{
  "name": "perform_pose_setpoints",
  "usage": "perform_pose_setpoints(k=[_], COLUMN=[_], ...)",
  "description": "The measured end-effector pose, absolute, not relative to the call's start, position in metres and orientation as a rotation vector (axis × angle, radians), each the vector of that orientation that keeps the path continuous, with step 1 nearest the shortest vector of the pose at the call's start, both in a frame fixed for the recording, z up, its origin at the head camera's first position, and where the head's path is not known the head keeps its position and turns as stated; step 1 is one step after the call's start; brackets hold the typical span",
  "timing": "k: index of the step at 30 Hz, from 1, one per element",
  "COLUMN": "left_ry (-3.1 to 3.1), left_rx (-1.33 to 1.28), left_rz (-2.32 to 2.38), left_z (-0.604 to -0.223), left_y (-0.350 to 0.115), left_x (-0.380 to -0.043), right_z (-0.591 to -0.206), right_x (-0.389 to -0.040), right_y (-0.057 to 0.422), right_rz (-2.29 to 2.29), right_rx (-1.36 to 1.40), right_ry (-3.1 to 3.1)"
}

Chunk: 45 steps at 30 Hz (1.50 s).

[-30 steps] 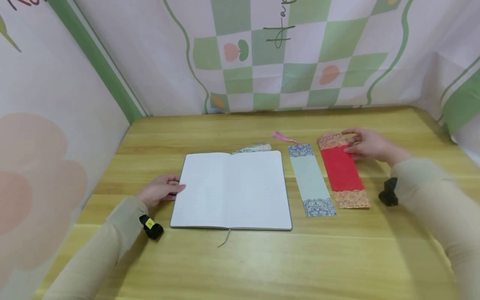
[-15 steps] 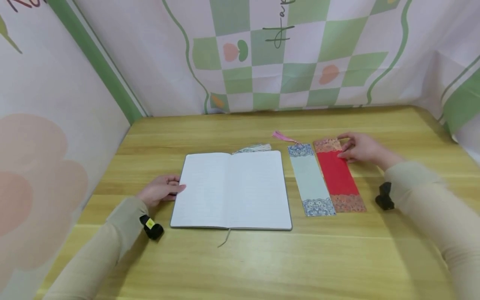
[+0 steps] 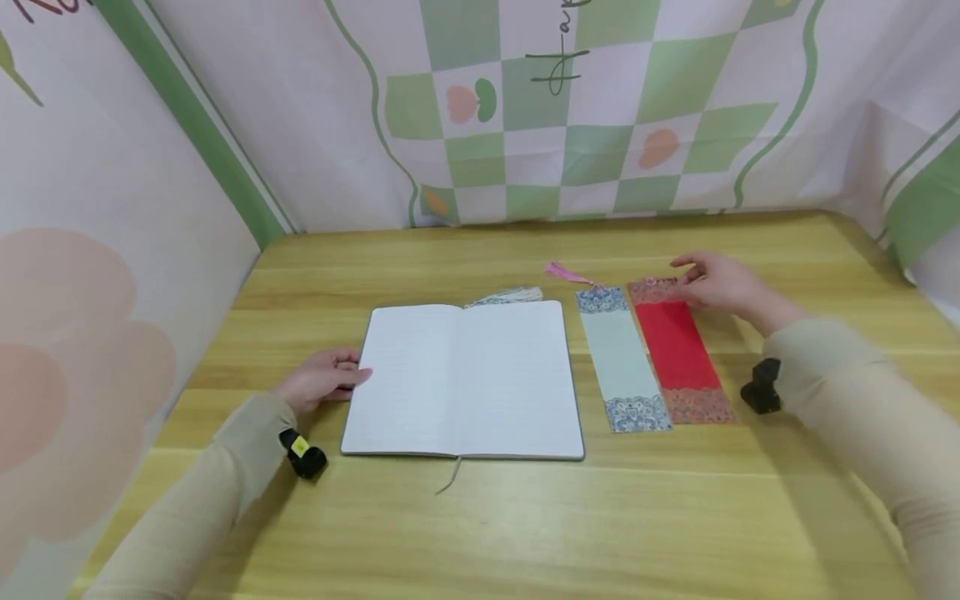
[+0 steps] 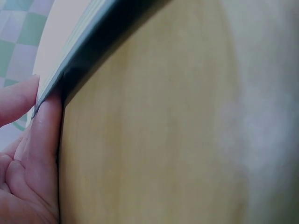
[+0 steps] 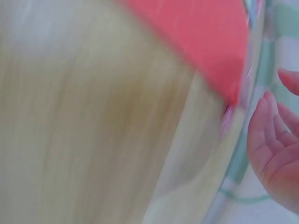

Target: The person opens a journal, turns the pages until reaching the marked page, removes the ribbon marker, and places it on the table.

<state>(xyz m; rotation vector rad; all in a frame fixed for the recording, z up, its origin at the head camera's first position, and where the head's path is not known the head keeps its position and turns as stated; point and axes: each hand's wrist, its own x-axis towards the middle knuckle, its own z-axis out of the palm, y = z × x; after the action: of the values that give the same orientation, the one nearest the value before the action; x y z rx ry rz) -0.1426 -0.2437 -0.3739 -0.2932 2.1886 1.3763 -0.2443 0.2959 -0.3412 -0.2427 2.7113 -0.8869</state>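
An open notebook [image 3: 517, 379] with white pages lies on the wooden table. My left hand [image 3: 321, 382] holds its left edge, thumb on the page; the left wrist view shows a finger under the dark cover [image 4: 88, 56]. My right hand [image 3: 723, 287] hovers at the top of a red bookmark [image 3: 678, 346] with patterned ends. In the right wrist view the right hand [image 5: 275, 144] is apart from the bookmark, with nothing between thumb and fingers. A pink tassel [image 5: 227, 119] shows at the bookmark's corner. Left of it lies a pale green bookmark [image 3: 621, 354] with blue patterned ends.
The pale green bookmark has a pink tassel [image 3: 566, 272]. A whitish tassel [image 3: 506, 297] sticks out behind the notebook's top edge, and a thin ribbon [image 3: 450, 477] hangs from its bottom. A checked cloth [image 3: 532, 158] hangs behind the table [image 3: 480, 542].
My right hand slid the red bookmark left, up beside the pale green one, then let go of it and rose slightly. The left hand and the notebook stayed in place.
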Motion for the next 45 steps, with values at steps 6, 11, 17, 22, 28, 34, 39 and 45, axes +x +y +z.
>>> perform_pose_setpoints(k=[6, 11, 17, 22, 28, 34, 39, 45], left_ry=[2.19, 2.197, 2.191, 2.158, 2.178, 2.19, 2.177, 2.183], left_rx=[-0.281, -0.276, -0.269, -0.217, -0.275, -0.275, -0.284, -0.286], left_rz=[1.378, 1.366, 1.377, 1.42, 1.397, 1.379, 1.383, 1.378], left_z=[-0.373, -0.374, -0.377, -0.375, -0.376, -0.376, -0.377, -0.377], left_y=[-0.244, -0.244, -0.245, -0.247, -0.243, -0.243, -0.246, -0.244], left_x=[-0.146, -0.145, -0.141, -0.137, -0.141, -0.142, -0.141, -0.143], right_z=[-0.337, -0.338, -0.349, -0.35, -0.345, -0.345, -0.343, -0.34], right_x=[-0.235, -0.226, -0.221, -0.216, -0.217, -0.221, -0.217, -0.213], right_y=[0.243, 0.19, 0.145, 0.132, 0.126, 0.12, 0.117, 0.117], right_rz=[-0.886, -0.867, -0.602, -0.428, -0.352, -0.328, -0.31, -0.246], right_rx=[-0.422, -0.659, -0.834, -0.786, -0.73, -0.663, -0.633, -0.647], right_ry=[2.718, 2.691, 2.658, 2.585, 2.603, 2.618, 2.636, 2.674])
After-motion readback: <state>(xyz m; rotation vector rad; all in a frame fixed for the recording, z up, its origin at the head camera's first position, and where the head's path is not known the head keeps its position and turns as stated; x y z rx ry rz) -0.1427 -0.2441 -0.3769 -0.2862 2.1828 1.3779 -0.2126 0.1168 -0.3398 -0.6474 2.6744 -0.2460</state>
